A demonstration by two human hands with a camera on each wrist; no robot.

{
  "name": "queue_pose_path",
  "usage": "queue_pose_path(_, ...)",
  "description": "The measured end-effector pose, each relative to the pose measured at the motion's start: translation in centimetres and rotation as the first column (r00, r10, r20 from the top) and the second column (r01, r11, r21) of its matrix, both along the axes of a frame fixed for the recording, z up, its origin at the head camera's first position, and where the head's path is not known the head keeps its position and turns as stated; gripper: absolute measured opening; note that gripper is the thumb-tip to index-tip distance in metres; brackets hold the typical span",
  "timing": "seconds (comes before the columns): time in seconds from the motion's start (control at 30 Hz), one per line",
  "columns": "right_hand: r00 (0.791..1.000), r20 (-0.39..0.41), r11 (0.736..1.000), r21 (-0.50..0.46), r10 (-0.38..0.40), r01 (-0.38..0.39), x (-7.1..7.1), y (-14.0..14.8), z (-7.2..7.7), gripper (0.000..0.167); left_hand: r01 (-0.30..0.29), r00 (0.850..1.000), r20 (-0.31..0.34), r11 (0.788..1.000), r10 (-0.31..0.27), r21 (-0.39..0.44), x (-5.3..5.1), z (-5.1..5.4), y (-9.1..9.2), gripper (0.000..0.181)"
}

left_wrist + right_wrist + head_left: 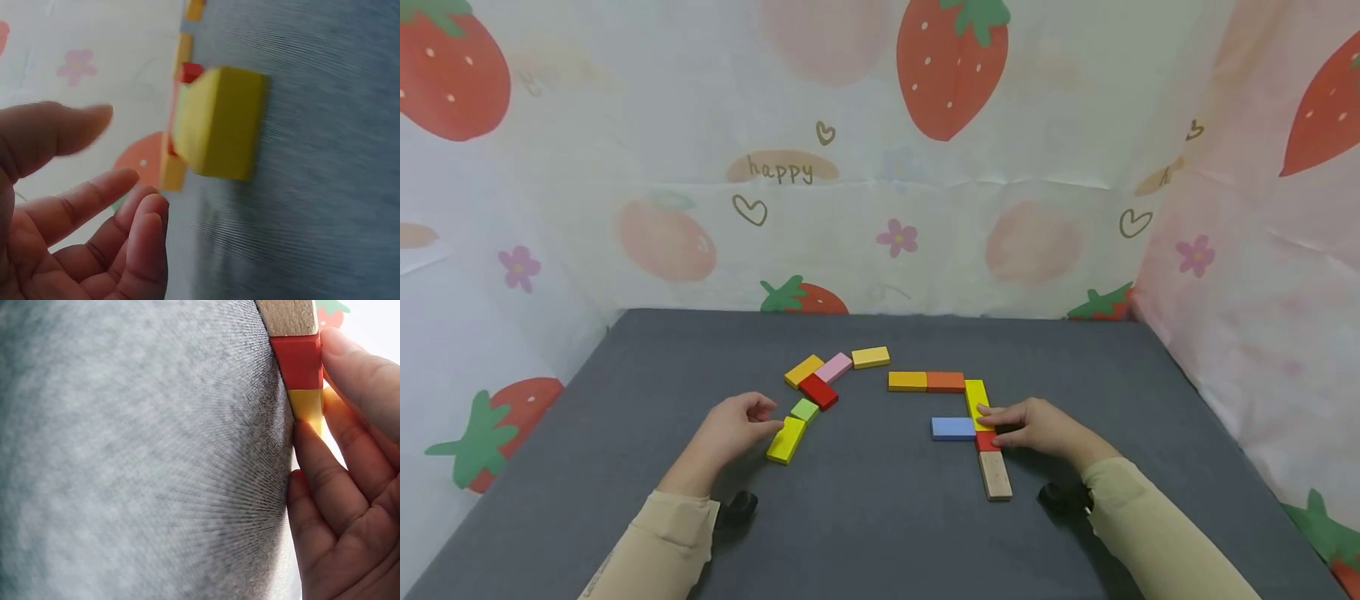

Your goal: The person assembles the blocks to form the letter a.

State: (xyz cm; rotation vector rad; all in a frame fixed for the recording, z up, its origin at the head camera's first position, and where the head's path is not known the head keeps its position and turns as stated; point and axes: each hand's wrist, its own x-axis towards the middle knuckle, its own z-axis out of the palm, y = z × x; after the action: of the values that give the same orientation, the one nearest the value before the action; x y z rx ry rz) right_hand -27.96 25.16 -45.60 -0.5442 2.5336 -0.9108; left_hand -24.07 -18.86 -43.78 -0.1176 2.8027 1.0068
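My left hand (736,429) hovers just left of a yellow block (786,440), holding nothing; the left wrist view shows its thumb and loosely bent fingers (94,194) apart from the block. That block meets a small green block (805,410). On the right side, my right hand (1037,427) rests its fingertips on a long yellow block (975,398) and on a small red block (988,442) below it. In the right wrist view, the thumb lies along the red block (297,361). A plain wood block (996,477) continues this row, and a blue block (952,429) joins its left side.
Further back lie a red block (818,392), a pink block (833,368), an orange-yellow block (804,371) and a pale yellow block (870,357). An amber block (907,382) touches an orange block (945,382). Strawberry-printed cloth walls surround the dark grey table (880,533).
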Motion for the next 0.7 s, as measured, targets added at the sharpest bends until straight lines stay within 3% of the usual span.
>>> queue_pose_path(0.33,1.000,0.005,1.000,0.012,-0.023,0.023,0.0,-0.1,0.1,0.041,0.051,0.998,0.044,0.999,-0.050,-0.019,0.2,-1.6,0.5,0.037)
queue_pose_path(0.7,1.000,-0.011,1.000,0.009,-0.010,0.010,0.2,-0.1,0.1,0.043,0.030,0.998,0.056,0.999,-0.028,-0.027,0.1,-1.8,1.0,0.029)
